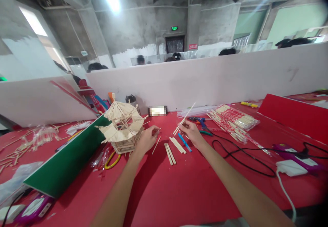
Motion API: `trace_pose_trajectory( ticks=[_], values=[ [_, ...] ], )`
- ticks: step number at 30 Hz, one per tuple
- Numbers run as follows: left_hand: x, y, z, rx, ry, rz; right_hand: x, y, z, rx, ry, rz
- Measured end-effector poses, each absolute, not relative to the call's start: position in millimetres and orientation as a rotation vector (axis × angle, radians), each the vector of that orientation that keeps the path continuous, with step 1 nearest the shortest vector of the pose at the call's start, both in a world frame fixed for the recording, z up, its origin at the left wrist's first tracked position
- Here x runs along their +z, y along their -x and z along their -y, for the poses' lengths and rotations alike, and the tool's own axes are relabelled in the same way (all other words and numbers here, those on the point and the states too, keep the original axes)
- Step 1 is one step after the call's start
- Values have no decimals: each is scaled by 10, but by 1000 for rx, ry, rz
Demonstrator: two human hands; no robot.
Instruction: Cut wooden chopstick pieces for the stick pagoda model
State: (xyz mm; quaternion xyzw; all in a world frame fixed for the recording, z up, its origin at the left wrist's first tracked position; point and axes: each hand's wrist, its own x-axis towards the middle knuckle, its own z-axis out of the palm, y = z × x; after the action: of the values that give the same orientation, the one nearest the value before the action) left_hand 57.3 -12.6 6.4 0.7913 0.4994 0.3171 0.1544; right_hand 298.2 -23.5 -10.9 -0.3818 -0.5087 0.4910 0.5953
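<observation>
My right hand (pixel 191 132) is closed in a pinch on a thin pale wooden stick (pixel 189 111), which slants up and away from the fingertips. Opposite it, the fingers of my left hand (pixel 150 137) are drawn together; a small tip shows at them, too small to name. Just left of that hand stands a pavilion model (pixel 124 126) built of sticks, with a tiered roof. A single stick (pixel 156 145) lies between my hands. Closer to me are two small groups of sticks, one nearer (pixel 170 154) and one farther (pixel 177 145), beside a blue pen (pixel 185 142).
A blue glue gun (pixel 198 120) and its black cable (pixel 243 167) lie right of my hand. Bagged sticks (pixel 234 119) are behind. Yellow-handled scissors (pixel 112 161) lie below the model. A green board (pixel 69 158) stands left, a white partition (pixel 205 80) behind; people's heads show beyond.
</observation>
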Motion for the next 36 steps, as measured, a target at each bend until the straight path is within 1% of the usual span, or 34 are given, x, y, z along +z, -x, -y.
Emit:
trace_pose_trajectory(
  ticks=[3,7,13,16,23,29,36],
  values=[
    [-12,-521,91,619,-2413,-1653,-126,-3018,205,1123,889,1206],
    [-133,-548,97,282,-2328,-1785,-174,-3048,153,1076,908,1273],
    [-126,-590,177,42,-2278,-1857,-216,-3054,120,1007,949,1360],
    [-117,-599,195,44,-2300,-1862,-202,-3041,138,1013,955,1379],
    [-214,-593,143,276,-2503,-1866,-142,-2990,211,1006,959,1415],
    [-281,-531,59,255,-2432,-1842,-150,-2959,225,1073,919,1411],
    [-319,-505,-3,304,-2339,-1809,-216,-2999,164,1061,939,1426]
  ],
)
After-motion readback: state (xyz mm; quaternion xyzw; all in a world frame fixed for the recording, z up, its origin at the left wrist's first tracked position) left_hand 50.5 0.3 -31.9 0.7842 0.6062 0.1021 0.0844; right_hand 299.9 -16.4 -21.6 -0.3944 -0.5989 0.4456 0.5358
